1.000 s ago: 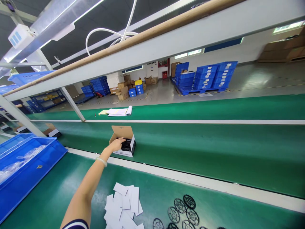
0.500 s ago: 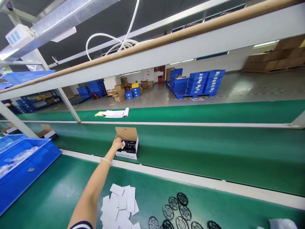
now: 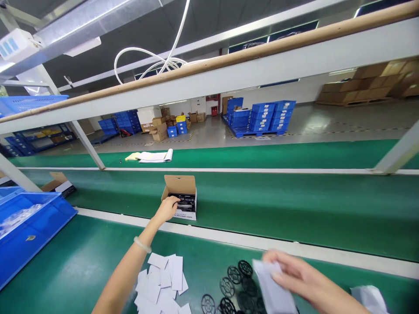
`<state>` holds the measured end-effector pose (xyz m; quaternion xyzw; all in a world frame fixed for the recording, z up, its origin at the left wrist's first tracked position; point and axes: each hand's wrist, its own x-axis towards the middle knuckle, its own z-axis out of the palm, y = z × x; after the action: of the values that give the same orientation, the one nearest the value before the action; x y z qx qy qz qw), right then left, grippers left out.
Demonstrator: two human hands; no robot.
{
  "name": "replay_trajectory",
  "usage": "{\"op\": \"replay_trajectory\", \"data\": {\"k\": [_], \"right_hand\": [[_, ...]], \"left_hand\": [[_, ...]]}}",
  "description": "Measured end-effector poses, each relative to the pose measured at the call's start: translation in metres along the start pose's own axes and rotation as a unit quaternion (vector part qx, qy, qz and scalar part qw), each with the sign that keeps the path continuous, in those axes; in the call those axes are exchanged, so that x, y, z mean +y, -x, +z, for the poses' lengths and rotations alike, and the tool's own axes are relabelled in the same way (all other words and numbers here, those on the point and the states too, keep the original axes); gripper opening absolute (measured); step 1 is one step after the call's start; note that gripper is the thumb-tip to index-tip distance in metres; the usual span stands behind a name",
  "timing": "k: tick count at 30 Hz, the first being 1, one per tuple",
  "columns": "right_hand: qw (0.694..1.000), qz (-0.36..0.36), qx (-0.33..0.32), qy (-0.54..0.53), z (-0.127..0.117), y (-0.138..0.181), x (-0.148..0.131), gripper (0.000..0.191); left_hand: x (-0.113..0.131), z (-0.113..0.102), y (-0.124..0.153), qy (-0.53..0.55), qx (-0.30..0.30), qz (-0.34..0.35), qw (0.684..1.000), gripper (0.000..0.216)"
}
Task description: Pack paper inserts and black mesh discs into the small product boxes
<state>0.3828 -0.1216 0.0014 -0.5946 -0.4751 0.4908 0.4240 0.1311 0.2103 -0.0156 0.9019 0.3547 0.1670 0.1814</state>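
My left hand [image 3: 166, 208] reaches out to a small open cardboard box [image 3: 180, 197] on the green conveyor belt, its fingers curled over the box's near left edge beside the black item inside. What the fingers grip is hidden. My right hand [image 3: 299, 274] comes in low at the right, blurred, holding a white slip of paper [image 3: 273, 291] over the black round grille parts [image 3: 231, 285]. A loose pile of white paper slips [image 3: 165, 281] lies on the near green table under my left forearm.
A blue bin [image 3: 31, 224] with clear plastic bags stands at the left. Another open box [image 3: 59, 183] rides the belt further left. Papers [image 3: 152, 156] lie on the far strip. White frame posts and an overhead rail cross the view. Blue crates stand on the floor beyond.
The box has travelled right along the belt with my left hand following it. My right hand has come into view at the lower right holding a white slip.
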Motion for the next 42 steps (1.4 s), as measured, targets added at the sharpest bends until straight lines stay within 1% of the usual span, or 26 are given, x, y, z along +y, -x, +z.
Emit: {"op": "replay_trajectory", "data": {"k": [2, 4, 6, 7, 8, 9, 11, 12, 14, 17, 19, 21, 25, 28, 30, 31, 33, 35, 37, 39, 40, 41, 42], "right_hand": [[0.998, -0.061, 0.002, 0.031, 0.007, -0.043, -0.037, 0.038], [0.990, -0.134, 0.003, 0.045, 0.020, -0.094, -0.064, 0.033], [0.972, -0.209, 0.041, 0.096, 0.037, -0.147, -0.080, 0.022], [0.959, -0.229, 0.075, 0.148, 0.046, -0.172, -0.084, 0.014], [0.945, -0.229, 0.102, 0.212, 0.056, -0.197, -0.087, 0.009], [0.932, -0.215, 0.122, 0.266, 0.065, -0.219, -0.088, 0.008], [0.918, -0.183, 0.142, 0.322, 0.081, -0.257, -0.086, 0.011], [0.916, -0.167, 0.146, 0.334, 0.087, -0.272, -0.083, 0.012], [0.914, -0.134, 0.148, 0.352, 0.095, -0.295, -0.074, 0.012], [0.907, -0.082, 0.125, 0.393, 0.099, -0.310, -0.055, 0.008], [0.894, -0.064, 0.101, 0.431, 0.099, -0.310, -0.045, 0.005], [0.871, -0.065, 0.087, 0.480, 0.097, -0.306, -0.038, 0.007], [0.820, -0.094, 0.044, 0.563, 0.087, -0.294, -0.035, 0.009], [0.798, -0.120, 0.014, 0.590, 0.076, -0.279, -0.043, 0.021], [0.792, -0.147, 0.018, 0.593, 0.065, -0.260, -0.050, 0.030], [0.790, -0.161, 0.023, 0.591, 0.059, -0.247, -0.052, 0.032], [0.790, -0.185, 0.031, 0.584, 0.044, -0.213, -0.052, 0.032], [0.796, -0.200, 0.030, 0.570, 0.024, -0.172, -0.043, 0.028], [0.808, -0.190, 0.011, 0.558, 0.004, -0.130, -0.026, 0.027], [0.817, -0.152, -0.031, 0.555, -0.014, -0.093, -0.003, 0.029], [0.817, -0.126, -0.055, 0.560, -0.020, -0.077, 0.008, 0.031], [0.816, -0.100, -0.076, 0.565, -0.024, -0.062, 0.019, 0.034], [0.814, -0.076, -0.092, 0.569, -0.027, -0.049, 0.029, 0.037]], "left_hand": [[0.006, -0.006, 0.028, -0.001, -0.004, 0.009, 1.000, 0.031], [0.010, -0.013, 0.061, 0.001, -0.024, 0.016, 1.000, 0.027], [0.012, -0.019, 0.097, 0.007, -0.047, 0.011, 0.999, 0.026], [0.011, -0.022, 0.114, 0.012, -0.055, 0.002, 0.998, 0.026], [0.010, -0.025, 0.131, 0.016, -0.058, -0.010, 0.998, 0.026], [0.007, -0.027, 0.147, 0.021, -0.057, -0.025, 0.998, 0.027], [-0.001, -0.032, 0.177, 0.029, -0.045, -0.057, 0.997, 0.027], [-0.005, -0.034, 0.191, 0.032, -0.037, -0.075, 0.996, 0.027], [-0.013, -0.037, 0.216, 0.036, -0.021, -0.108, 0.993, 0.028], [-0.021, -0.041, 0.240, 0.031, -0.013, -0.147, 0.989, 0.030], [-0.022, -0.042, 0.246, 0.029, -0.020, -0.159, 0.987, 0.030], [-0.019, -0.040, 0.243, 0.030, -0.026, -0.156, 0.987, 0.029], [-0.011, -0.031, 0.218, 0.005, -0.052, -0.110, 0.993, 0.027], [-0.007, -0.019, 0.195, -0.037, -0.104, -0.065, 0.992, 0.040], [-0.006, -0.012, 0.183, -0.063, -0.147, -0.039, 0.986, 0.048], [-0.006, -0.009, 0.178, -0.076, -0.164, -0.031, 0.983, 0.049], [-0.006, -0.005, 0.170, -0.108, -0.185, -0.027, 0.976, 0.046], [-0.005, -0.007, 0.167, -0.123, -0.188, -0.038, 0.974, 0.044], [-0.003, -0.014, 0.168, -0.081, -0.168, -0.050, 0.981, 0.041], [0.002, -0.022, 0.174, 0.021, -0.114, -0.063, 0.991, 0.035], [0.007, -0.025, 0.178, 0.092, -0.081, -0.075, 0.990, 0.032], [0.015, -0.027, 0.183, 0.174, -0.049, -0.094, 0.979, 0.031], [0.025, -0.028, 0.188, 0.263, -0.017, -0.118, 0.957, 0.032]]}}
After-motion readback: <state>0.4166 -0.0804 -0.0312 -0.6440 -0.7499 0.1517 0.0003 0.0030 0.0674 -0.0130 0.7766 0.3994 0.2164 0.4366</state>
